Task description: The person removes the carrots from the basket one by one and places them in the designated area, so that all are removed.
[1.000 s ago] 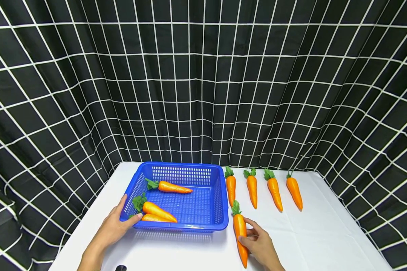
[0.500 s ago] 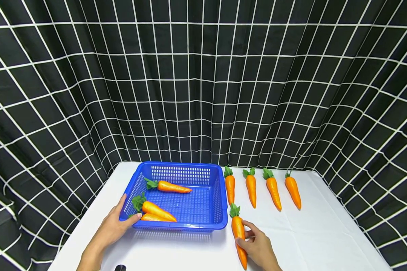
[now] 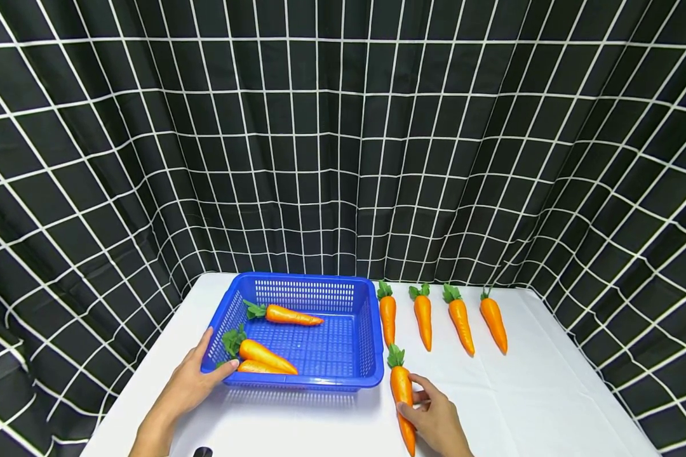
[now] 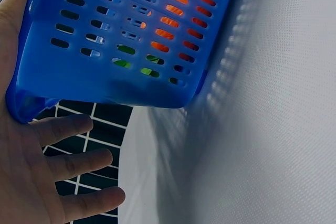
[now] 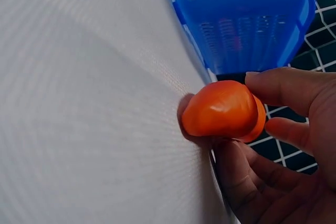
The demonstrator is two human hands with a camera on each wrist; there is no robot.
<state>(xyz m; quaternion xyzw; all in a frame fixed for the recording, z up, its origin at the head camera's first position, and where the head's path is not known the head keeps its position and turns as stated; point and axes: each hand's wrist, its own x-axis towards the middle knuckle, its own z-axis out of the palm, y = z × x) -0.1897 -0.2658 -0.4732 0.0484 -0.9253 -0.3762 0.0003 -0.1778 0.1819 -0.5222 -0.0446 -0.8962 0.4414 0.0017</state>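
A blue plastic basket stands on the table with three carrots inside, one at the back and two at the front left, the lower partly covered. My left hand holds the basket's front left corner, thumb over the rim; three of its fingers stick out straight beside the basket in the left wrist view. To the right of the basket, my right hand grips a carrot between thumb and fingers. That carrot's orange body is at or just above the tabletop; I cannot tell if it touches.
Several more carrots, such as the rightmost one, lie in a row along the back right of the white table. A black curtain with white grid lines surrounds the table. A small dark object shows at the front edge.
My right hand and its carrot have shifted very slightly left and toward me. The left hand still holds the basket, and the other carrots lie where they were.
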